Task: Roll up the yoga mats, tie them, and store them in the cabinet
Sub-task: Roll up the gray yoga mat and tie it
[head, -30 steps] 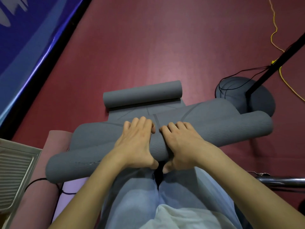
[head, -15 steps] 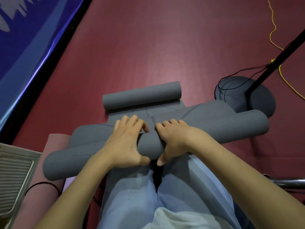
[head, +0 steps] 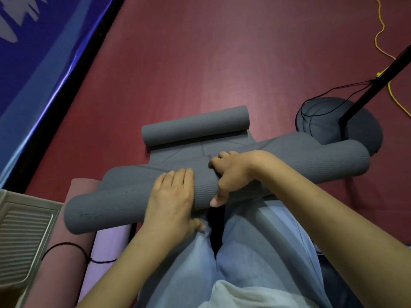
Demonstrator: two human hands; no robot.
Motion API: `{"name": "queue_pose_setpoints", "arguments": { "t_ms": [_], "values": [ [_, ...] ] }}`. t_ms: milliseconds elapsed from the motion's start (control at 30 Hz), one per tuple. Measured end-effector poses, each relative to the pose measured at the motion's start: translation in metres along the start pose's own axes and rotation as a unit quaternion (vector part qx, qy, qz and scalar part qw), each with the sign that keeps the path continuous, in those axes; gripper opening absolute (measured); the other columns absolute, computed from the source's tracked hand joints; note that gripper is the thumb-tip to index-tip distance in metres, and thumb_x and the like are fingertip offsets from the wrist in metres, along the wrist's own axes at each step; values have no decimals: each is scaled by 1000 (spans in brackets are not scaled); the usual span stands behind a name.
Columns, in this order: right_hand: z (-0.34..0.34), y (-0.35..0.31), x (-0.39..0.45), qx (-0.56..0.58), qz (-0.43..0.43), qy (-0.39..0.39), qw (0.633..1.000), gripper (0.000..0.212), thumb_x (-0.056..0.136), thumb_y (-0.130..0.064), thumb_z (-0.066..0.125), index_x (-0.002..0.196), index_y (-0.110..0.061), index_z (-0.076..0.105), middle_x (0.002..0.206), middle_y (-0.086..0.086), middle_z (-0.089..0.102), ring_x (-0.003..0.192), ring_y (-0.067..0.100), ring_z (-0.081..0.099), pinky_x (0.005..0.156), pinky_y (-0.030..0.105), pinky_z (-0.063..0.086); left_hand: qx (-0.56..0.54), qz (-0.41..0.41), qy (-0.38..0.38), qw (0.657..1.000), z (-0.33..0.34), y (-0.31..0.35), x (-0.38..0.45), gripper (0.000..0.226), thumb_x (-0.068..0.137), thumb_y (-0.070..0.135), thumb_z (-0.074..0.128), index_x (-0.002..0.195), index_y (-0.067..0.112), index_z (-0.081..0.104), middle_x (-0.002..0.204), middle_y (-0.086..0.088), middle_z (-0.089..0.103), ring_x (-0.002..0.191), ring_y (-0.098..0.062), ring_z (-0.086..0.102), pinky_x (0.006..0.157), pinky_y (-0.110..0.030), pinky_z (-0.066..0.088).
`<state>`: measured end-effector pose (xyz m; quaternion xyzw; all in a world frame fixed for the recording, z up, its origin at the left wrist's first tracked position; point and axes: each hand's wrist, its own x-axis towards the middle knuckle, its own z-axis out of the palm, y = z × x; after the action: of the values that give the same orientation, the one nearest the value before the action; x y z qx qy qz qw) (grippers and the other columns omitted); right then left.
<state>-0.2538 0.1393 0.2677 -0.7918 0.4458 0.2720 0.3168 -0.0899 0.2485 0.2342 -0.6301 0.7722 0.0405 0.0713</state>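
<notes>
Evidently the grey yoga mat (head: 289,165) is lying across the kneeling person's knees (head: 244,230), soft and springy. The left hand (head: 171,201) is pressing flat-fingered atop the roll; the right hand (head: 231,174) is curling round it. Central holds are suiting it best.

Left hand (head: 172,196) flat, right hand (head: 231,172) curled

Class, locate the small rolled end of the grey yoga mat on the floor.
In the head view, the small grey rolled end lies centre frame on the dark red floor, beyond both hands, left of the round black stand base.
</notes>
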Motion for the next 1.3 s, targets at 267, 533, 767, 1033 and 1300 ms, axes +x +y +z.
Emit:
{"name": "queue_pose_setpoints", "arguments": {
  "t_ms": [267,533,767,1033,1300],
  "values": [
    [10,6,-5,33,-40,138,989,76,58,-58,89,109,-29,41,116,-1,38,116,22,37,99,36,37,3,4,11,1000,3,-6,16,114,35,78,83,123,11,56,113,-2,64,106,-24,63,91,-40,45],
    [13,-3,-19,-11,-43,229,972,65,71,-60,76,121,-22,58,122,-3,48,127,27,33,107,42,34,7,8,-65,998,-12,-11,36,104,47,83,78,124,22,44,121,6,59,111,-19,60,92,-36,39],
    [5,-4,-15,-30,-13,211,977,53,88,-60,55,125,-23,62,128,2,59,125,30,48,109,50,33,-28,7,-116,993,-23,-23,59,84,46,73,80,110,27,51,104,9,65,91,-22,63,74,-38,50],
    [2,0,-3,9,-5,219,976,39,95,-57,42,97,-23,61,120,8,67,112,31,57,82,41,32,-88,-18,-164,982,-29,-31,77,74,32,69,77,94,35,55,90,13,64,80,-16,62,72,-39,56],
    [22,-11,0,-41,13,286,957,68,96,-74,21,93,-20,64,113,11,70,110,31,61,95,46,36,-98,-18,-150,984,-25,-21,69,65,32,66,75,84,32,54,80,11,63,74,-15,60,64,-34,52]
  ]
}}
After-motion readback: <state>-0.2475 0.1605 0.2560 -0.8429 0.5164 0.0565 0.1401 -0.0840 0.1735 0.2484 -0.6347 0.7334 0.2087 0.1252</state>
